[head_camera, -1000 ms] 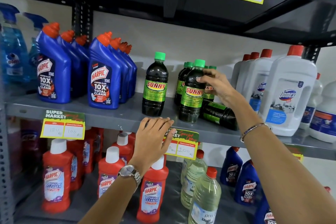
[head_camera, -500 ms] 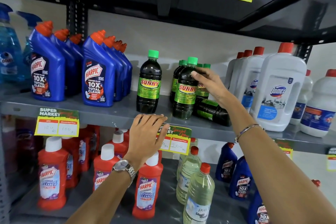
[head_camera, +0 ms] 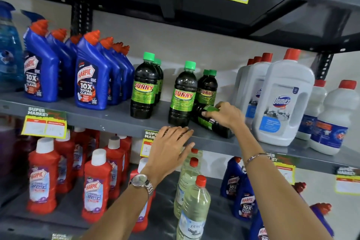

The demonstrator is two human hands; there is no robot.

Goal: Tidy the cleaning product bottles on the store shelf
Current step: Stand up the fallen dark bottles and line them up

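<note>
On the grey middle shelf point(head_camera: 116, 119) stand dark Sunny bottles with green caps: one row at the left point(head_camera: 143, 91), one bottle in front point(head_camera: 183, 93), others behind it point(head_camera: 207, 87). One Sunny bottle lies on its side point(head_camera: 212, 124) behind the front one. My right hand point(head_camera: 224, 115) grips that fallen bottle near its upper end. My left hand point(head_camera: 171, 146) rests flat on the shelf's front edge, fingers spread, holding nothing.
Blue Harpic bottles point(head_camera: 89, 82) fill the shelf's left part, white Domex jugs point(head_camera: 282, 103) its right. Below stand red Harpic bottles point(head_camera: 95, 187), pale clear bottles point(head_camera: 192, 204) and more blue ones point(head_camera: 243, 200). Price tags point(head_camera: 44, 124) hang on the shelf edges.
My right hand has dropped from the top of the upright front Sunny bottle to the fallen bottle behind it and taken hold of it. My left hand stays on the shelf edge.
</note>
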